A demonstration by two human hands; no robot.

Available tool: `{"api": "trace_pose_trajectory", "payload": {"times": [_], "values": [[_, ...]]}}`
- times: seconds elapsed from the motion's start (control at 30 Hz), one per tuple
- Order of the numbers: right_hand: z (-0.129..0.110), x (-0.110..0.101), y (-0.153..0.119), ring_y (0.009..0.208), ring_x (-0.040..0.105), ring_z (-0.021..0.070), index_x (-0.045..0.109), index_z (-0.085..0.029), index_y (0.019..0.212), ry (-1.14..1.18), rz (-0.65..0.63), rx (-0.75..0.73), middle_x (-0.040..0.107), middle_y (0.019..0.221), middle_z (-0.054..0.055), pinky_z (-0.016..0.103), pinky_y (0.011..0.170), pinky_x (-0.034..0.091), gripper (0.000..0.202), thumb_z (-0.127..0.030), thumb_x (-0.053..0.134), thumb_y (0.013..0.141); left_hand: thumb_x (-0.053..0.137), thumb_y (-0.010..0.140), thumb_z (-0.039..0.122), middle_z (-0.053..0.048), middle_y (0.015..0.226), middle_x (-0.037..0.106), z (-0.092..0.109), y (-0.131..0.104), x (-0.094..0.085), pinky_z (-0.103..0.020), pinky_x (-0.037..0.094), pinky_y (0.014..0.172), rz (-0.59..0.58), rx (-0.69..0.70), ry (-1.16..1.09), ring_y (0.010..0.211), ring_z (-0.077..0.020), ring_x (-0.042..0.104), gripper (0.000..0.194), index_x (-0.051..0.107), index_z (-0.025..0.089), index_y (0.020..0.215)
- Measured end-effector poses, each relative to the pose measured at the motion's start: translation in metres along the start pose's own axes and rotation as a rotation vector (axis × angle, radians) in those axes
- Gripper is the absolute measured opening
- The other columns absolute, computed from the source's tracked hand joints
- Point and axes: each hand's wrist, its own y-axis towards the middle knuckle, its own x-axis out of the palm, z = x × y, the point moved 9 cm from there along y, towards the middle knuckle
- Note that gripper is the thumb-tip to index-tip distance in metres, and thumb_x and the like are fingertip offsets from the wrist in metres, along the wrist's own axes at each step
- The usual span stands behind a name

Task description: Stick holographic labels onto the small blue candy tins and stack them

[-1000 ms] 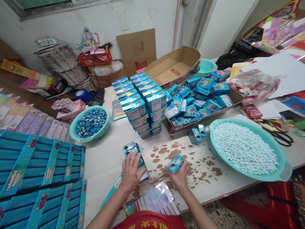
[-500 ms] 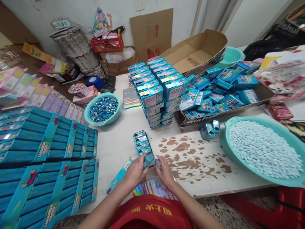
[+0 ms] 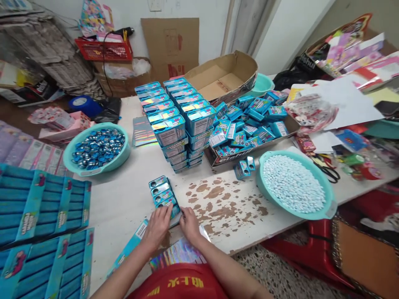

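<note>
A narrow display box lies before me on the table, with a row of small blue candy boxes in it, each with a round hole at its end. My left hand is at the near end of the row, its fingertips on a small box that they partly hide. At the near right corner, my right hand pinches the display box's edge. A long blue carton strip lies left of my left hand. Shiny holographic sheets lie under my forearms.
Stacked filled display boxes stand behind. A carton holds loose small boxes. Teal basins hold blue-and-silver pieces and pale candies. Two small boxes stand near the right basin. More blue displays line the left.
The small box in my left hand has gone down into the near end of the row. My right hand has closed on the display box's edge. The view has swung right.
</note>
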Motion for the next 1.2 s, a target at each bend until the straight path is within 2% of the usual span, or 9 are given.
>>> {"api": "trace_pose_trajectory", "payload": {"times": [0.1,0.17,0.37,0.47,0.57,0.67,0.97,1.07,1.2], "values": [[-0.003,0.002,0.001,0.09,0.056,0.0197,0.058,-0.022,0.11,-0.003,-0.058,-0.042,0.059,0.093,0.006,0.033,0.084,0.047,0.041,-0.007,0.042,0.075,0.04,0.08,0.01,-0.013,0.131,0.048,0.009,0.005,0.007,-0.043,0.038,0.092,0.014,0.024,0.069,0.12,-0.0285,0.041,0.062,0.032,0.02,0.141],[-0.002,-0.022,0.005,0.096,0.055,0.0208,0.056,-0.021,0.111,0.003,0.011,-0.056,0.058,0.099,0.007,0.036,0.088,0.045,0.033,-0.016,0.044,0.081,0.038,0.082,0.01,-0.009,0.143,0.038,0.014,0.007,0.01,-0.048,0.03,0.101,0.012,0.017,0.097,0.133,-0.0291,0.027,0.061,0.032,0.023,0.141],[0.082,-0.212,0.025,0.122,0.033,0.0342,0.024,-0.002,0.132,-0.055,0.937,0.437,0.028,0.133,0.029,0.046,0.1,0.031,0.085,-0.049,0.061,0.072,0.043,0.087,0.025,-0.01,0.146,0.033,0.002,-0.012,0.001,-0.058,0.014,0.108,0.05,-0.031,0.032,0.139,-0.029,0.015,0.049,0.038,0.023,0.136],[0.12,-0.251,0.057,0.107,0.047,0.0313,0.031,0.002,0.125,-0.022,0.913,0.536,0.041,0.121,0.03,0.04,0.092,0.036,0.081,-0.046,0.064,0.069,0.045,0.088,0.025,-0.013,0.138,0.044,-0.018,-0.03,-0.019,-0.05,0.023,0.108,0.167,-0.128,-0.034,0.136,-0.026,0.025,0.043,0.044,0.019,0.13],[0.138,-0.256,0.075,0.094,0.053,0.0271,0.046,-0.003,0.111,-0.016,0.839,0.528,0.053,0.107,0.024,0.037,0.086,0.039,0.057,-0.04,0.062,0.071,0.043,0.089,0.023,-0.014,0.128,0.051,-0.039,-0.043,-0.034,-0.04,0.034,0.102,0.257,-0.251,-0.093,0.126,-0.0229,0.04,0.038,0.046,0.016,0.126],[0.141,-0.249,0.078,0.098,0.052,0.0269,0.046,-0.005,0.111,-0.044,0.827,0.512,0.053,0.11,0.023,0.036,0.087,0.038,0.06,-0.041,0.065,0.068,0.042,0.089,0.022,-0.013,0.123,0.055,-0.044,-0.043,-0.04,-0.037,0.039,0.097,0.292,-0.292,-0.152,0.117,-0.0215,0.048,0.031,0.054,0.017,0.118],[0.143,-0.248,0.099,0.081,0.056,0.0272,0.056,-0.015,0.078,-0.201,0.807,0.551,0.06,0.082,0.012,0.038,0.072,0.042,0.03,-0.044,0.059,0.069,0.042,0.089,0.023,-0.009,0.11,0.062,-0.016,0.001,-0.046,-0.038,0.042,0.094,0.302,-0.231,-0.483,0.109,-0.0209,0.054,0.025,0.063,0.019,0.103],[0.114,-0.233,0.075,0.081,0.055,0.0256,0.057,-0.016,0.074,-0.26,0.767,0.437,0.059,0.078,0.01,0.036,0.073,0.043,0.027,-0.044,0.057,0.072,0.04,0.09,0.03,-0.008,0.102,0.066,0.012,0.027,-0.036,-0.033,0.048,0.084,0.128,-0.293,-0.81,0.095,-0.0177,0.06,0.03,0.059,0.019,0.109],[0.022,-0.172,0.014,0.068,0.054,0.0197,0.06,-0.017,0.091,-0.351,0.609,-0.125,0.061,0.075,0.008,0.032,0.064,0.044,0.028,-0.043,0.055,0.081,0.055,0.079,0.043,-0.012,0.118,0.058,0.057,0.059,-0.009,-0.032,0.049,0.078,-0.232,-0.51,-1.165,0.094,-0.0197,0.061,0.069,0.029,0.016,0.138]]}}
